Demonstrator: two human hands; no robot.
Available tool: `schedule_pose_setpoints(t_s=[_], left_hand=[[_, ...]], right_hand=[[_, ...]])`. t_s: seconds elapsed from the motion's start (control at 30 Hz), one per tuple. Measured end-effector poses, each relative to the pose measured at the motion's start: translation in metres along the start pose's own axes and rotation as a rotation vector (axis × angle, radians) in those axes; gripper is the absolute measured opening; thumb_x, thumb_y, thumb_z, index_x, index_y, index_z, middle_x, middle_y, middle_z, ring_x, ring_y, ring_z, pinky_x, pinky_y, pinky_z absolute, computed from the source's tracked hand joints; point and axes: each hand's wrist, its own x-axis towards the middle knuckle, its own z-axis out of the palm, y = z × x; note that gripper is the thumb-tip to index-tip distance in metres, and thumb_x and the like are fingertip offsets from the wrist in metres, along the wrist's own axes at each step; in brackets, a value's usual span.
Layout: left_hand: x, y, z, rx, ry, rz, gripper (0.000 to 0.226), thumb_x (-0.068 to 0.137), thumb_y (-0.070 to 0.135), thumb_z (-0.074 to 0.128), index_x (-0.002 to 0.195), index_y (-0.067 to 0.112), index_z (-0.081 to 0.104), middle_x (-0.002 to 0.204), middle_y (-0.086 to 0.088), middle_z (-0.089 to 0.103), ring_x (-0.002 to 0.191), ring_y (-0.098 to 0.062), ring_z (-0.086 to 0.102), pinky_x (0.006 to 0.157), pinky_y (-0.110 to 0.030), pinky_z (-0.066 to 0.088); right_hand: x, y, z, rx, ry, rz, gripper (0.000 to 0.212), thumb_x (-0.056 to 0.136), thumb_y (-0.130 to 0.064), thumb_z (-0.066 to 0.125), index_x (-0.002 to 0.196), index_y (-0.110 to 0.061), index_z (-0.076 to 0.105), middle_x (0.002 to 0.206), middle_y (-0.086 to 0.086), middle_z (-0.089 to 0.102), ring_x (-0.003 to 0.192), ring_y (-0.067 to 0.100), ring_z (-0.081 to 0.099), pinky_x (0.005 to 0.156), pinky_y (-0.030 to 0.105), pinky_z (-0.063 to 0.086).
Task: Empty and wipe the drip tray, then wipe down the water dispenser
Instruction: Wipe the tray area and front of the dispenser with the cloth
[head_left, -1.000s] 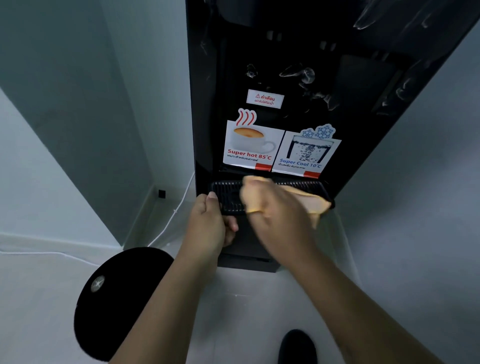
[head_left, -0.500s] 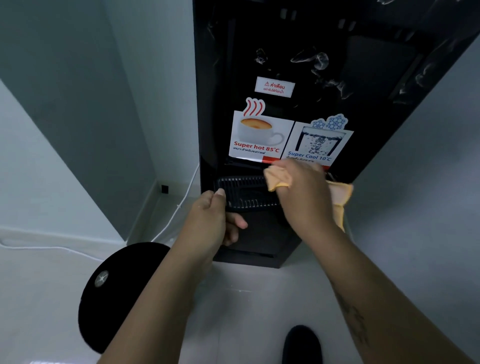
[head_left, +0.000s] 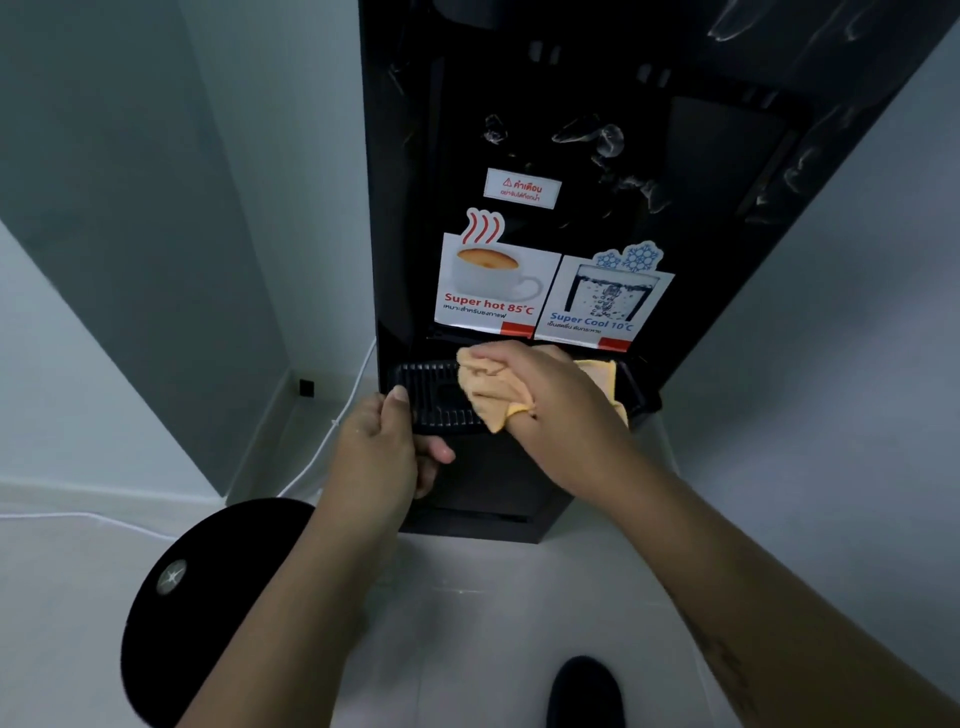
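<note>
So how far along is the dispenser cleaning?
Whether the drip tray was emptied cannot be seen. In hand: the right hand holds the yellow cloth on the tray while the left hand grips its front-left corner. Left: the water dispenser front shows smears, so its wipe-down looks not yet done.

The water dispenser (head_left: 727, 156) stands on the floor (head_left: 493, 597) in a corner, and its drip tray (head_left: 426, 384) juts out in front below a pair of stickers (head_left: 493, 280) set side by side. The left grip (head_left: 379, 452) holds the tray's left front edge, and the right grip (head_left: 561, 400) lies on a cloth (head_left: 493, 400) on top of the tray. A round object (head_left: 208, 597) sits on the floor to the dispenser's left front.
</note>
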Motion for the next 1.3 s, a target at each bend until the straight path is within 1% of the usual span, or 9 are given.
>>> schedule_pose_setpoints(t_s=[0.2, 0.37, 0.47, 0.63, 0.77, 0.87, 1.0, 1.17, 1.3], left_hand=[[-0.001, -0.005, 0.005, -0.040, 0.010, 0.025, 0.032, 0.109, 0.031, 0.030, 0.095, 0.008, 0.049, 0.054, -0.003, 0.061, 0.039, -0.013, 0.039, 0.045, -0.026, 0.032], [0.004, -0.008, 0.013, -0.099, 0.013, 0.018, 0.032, 0.109, 0.031, 0.031, 0.089, 0.011, 0.048, 0.052, -0.004, 0.059, 0.039, -0.013, 0.040, 0.042, -0.024, 0.031], [0.008, -0.008, 0.008, -0.141, 0.013, -0.006, 0.035, 0.109, 0.032, 0.031, 0.093, 0.011, 0.054, 0.053, -0.005, 0.061, 0.039, -0.014, 0.039, 0.043, -0.024, 0.031], [0.008, -0.009, 0.016, -0.150, -0.029, -0.025, 0.034, 0.109, 0.029, 0.030, 0.091, 0.009, 0.049, 0.054, -0.007, 0.065, 0.035, -0.012, 0.037, 0.038, -0.021, 0.030], [0.008, -0.009, 0.021, -0.137, 0.021, -0.023, 0.036, 0.108, 0.024, 0.029, 0.087, 0.010, 0.055, 0.049, -0.003, 0.060, 0.036, -0.011, 0.040, 0.037, -0.021, 0.031], [0.007, -0.012, 0.026, -0.126, 0.026, 0.002, 0.038, 0.108, 0.028, 0.033, 0.080, 0.012, 0.053, 0.048, -0.006, 0.060, 0.036, -0.013, 0.037, 0.037, -0.020, 0.028], [0.010, -0.017, 0.028, -0.082, 0.050, 0.044, 0.037, 0.108, 0.032, 0.033, 0.079, 0.014, 0.047, 0.048, -0.004, 0.059, 0.038, -0.013, 0.038, 0.039, -0.021, 0.030], [0.018, -0.020, 0.021, -0.088, 0.182, 0.081, 0.037, 0.107, 0.028, 0.033, 0.077, 0.013, 0.051, 0.045, 0.001, 0.055, 0.038, -0.010, 0.039, 0.046, -0.027, 0.031], [0.017, -0.022, 0.023, -0.067, 0.142, 0.080, 0.037, 0.107, 0.035, 0.033, 0.079, 0.015, 0.047, 0.047, 0.000, 0.058, 0.037, -0.010, 0.038, 0.044, -0.027, 0.031]], right_hand=[[-0.020, 0.045, -0.019, -0.115, 0.473, 0.353, 0.039, 0.090, -0.009, 0.057, 0.126, -0.024, 0.060, 0.120, 0.000, 0.061, 0.108, 0.023, 0.053, 0.086, 0.033, 0.045], [0.003, -0.019, 0.022, 0.004, 0.184, -0.047, 0.045, 0.087, -0.015, 0.055, 0.128, -0.033, 0.057, 0.118, -0.011, 0.065, 0.106, 0.009, 0.055, 0.081, 0.022, 0.041], [0.014, -0.028, 0.019, 0.166, -0.052, -0.092, 0.048, 0.088, -0.019, 0.055, 0.131, -0.039, 0.051, 0.121, -0.013, 0.063, 0.109, 0.006, 0.056, 0.084, 0.028, 0.049], [0.022, -0.005, 0.008, -0.140, 0.119, 0.107, 0.031, 0.093, -0.026, 0.053, 0.124, -0.029, 0.055, 0.111, -0.004, 0.065, 0.099, 0.021, 0.059, 0.077, 0.038, 0.049], [0.033, -0.033, 0.022, 0.092, -0.112, -0.048, 0.040, 0.090, -0.020, 0.056, 0.127, -0.035, 0.057, 0.111, -0.011, 0.068, 0.099, 0.012, 0.061, 0.078, 0.035, 0.051], [0.017, -0.005, -0.007, 0.005, -0.105, -0.037, 0.035, 0.087, -0.030, 0.056, 0.121, -0.035, 0.061, 0.104, -0.013, 0.069, 0.093, 0.010, 0.062, 0.073, 0.032, 0.049], [0.013, 0.016, -0.016, -0.230, 0.087, 0.102, 0.041, 0.083, -0.006, 0.057, 0.121, -0.019, 0.064, 0.116, 0.001, 0.063, 0.107, 0.022, 0.050, 0.086, 0.033, 0.039], [0.017, -0.027, 0.016, 0.010, -0.073, -0.152, 0.058, 0.075, -0.006, 0.050, 0.127, -0.026, 0.062, 0.118, -0.007, 0.062, 0.108, 0.012, 0.045, 0.086, 0.025, 0.036], [-0.020, 0.019, -0.016, -0.203, 0.146, -0.016, 0.051, 0.072, -0.008, 0.057, 0.120, -0.017, 0.066, 0.110, 0.003, 0.065, 0.102, 0.027, 0.055, 0.081, 0.036, 0.042]])
